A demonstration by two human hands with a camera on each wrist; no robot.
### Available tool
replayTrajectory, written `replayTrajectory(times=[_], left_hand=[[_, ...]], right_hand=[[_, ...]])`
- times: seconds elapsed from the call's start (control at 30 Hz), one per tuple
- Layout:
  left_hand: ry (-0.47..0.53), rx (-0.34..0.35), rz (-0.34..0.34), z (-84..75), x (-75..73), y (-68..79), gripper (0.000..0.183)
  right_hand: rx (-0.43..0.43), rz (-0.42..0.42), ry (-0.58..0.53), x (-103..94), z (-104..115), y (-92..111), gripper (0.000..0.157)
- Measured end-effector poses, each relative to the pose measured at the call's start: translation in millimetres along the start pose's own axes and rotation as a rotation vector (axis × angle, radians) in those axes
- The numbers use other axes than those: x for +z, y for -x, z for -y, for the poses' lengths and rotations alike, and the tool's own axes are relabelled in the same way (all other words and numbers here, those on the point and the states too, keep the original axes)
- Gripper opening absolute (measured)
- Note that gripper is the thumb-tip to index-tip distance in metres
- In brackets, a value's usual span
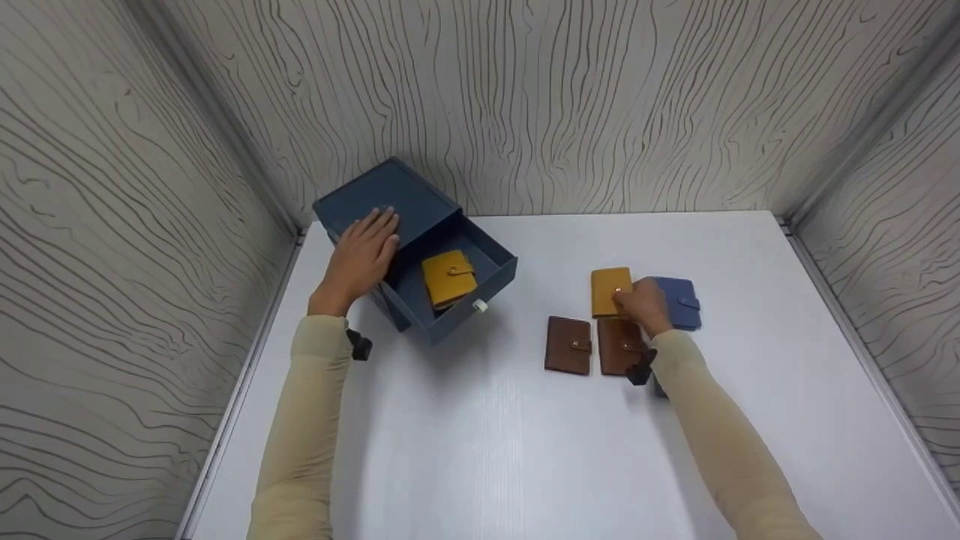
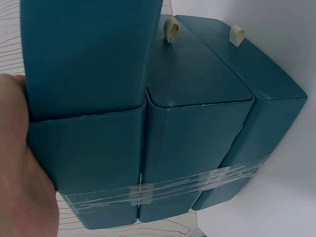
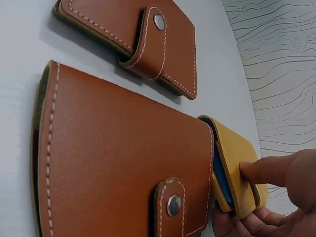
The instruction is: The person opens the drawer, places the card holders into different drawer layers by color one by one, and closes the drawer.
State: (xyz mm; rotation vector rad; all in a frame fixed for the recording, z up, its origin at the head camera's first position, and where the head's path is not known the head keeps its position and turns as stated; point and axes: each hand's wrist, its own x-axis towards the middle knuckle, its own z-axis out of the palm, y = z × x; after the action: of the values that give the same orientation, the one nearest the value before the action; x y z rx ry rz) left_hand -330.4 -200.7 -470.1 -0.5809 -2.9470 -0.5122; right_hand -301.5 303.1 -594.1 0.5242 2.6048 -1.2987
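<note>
My left hand (image 1: 360, 255) lies with extended fingers on top of a dark blue drawer box (image 1: 394, 191). The top drawer (image 1: 480, 296) is pulled out, and a yellow wallet (image 1: 446, 281) with a snap strap lies inside it. In the left wrist view the box (image 2: 192, 138) shows three stacked drawers, the top one sticking out. On the table at the right, my right hand (image 1: 646, 306) pinches a second yellow wallet (image 1: 606, 289). The right wrist view shows the thumb on this wallet's upper face (image 3: 234, 153) and fingers beneath, with its lower edge beside a brown wallet (image 3: 123, 148).
Two brown wallets (image 1: 566, 345) lie side by side nearer me. A blue wallet (image 1: 679, 304) lies right of my right hand. Part of a dark item (image 1: 660, 389) shows beside my right sleeve. Wood-patterned walls (image 1: 525, 112) enclose the white table (image 1: 480, 450).
</note>
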Motion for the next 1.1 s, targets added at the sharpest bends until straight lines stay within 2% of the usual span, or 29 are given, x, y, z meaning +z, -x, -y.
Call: replayTrajectory(times=[0.13,0.27,0.6,0.83,1.1], left_hand=[[-0.005,0.001,-0.001,0.0,0.3,0.3,0.056],[-0.003,-0.001,0.0,0.5,0.4,0.1,0.056],[-0.001,0.001,0.001,1.3,1.1,0.0,0.057],[0.027,-0.01,0.007,0.1,-0.3,0.3,0.056],[0.025,-0.005,0.004,-0.3,-0.7,0.7,0.056]], right_hand=[[0.034,0.02,-0.054,-0.3,1.4,2.6,0.06],[0.07,0.045,-0.118,-2.7,3.8,4.2,0.067],[0.068,0.007,-0.116,-7.3,8.0,6.6,0.061],[0.035,-0.049,-0.125,-7.7,3.9,3.5,0.05],[0.059,-0.031,-0.14,-9.0,4.4,2.7,0.05]])
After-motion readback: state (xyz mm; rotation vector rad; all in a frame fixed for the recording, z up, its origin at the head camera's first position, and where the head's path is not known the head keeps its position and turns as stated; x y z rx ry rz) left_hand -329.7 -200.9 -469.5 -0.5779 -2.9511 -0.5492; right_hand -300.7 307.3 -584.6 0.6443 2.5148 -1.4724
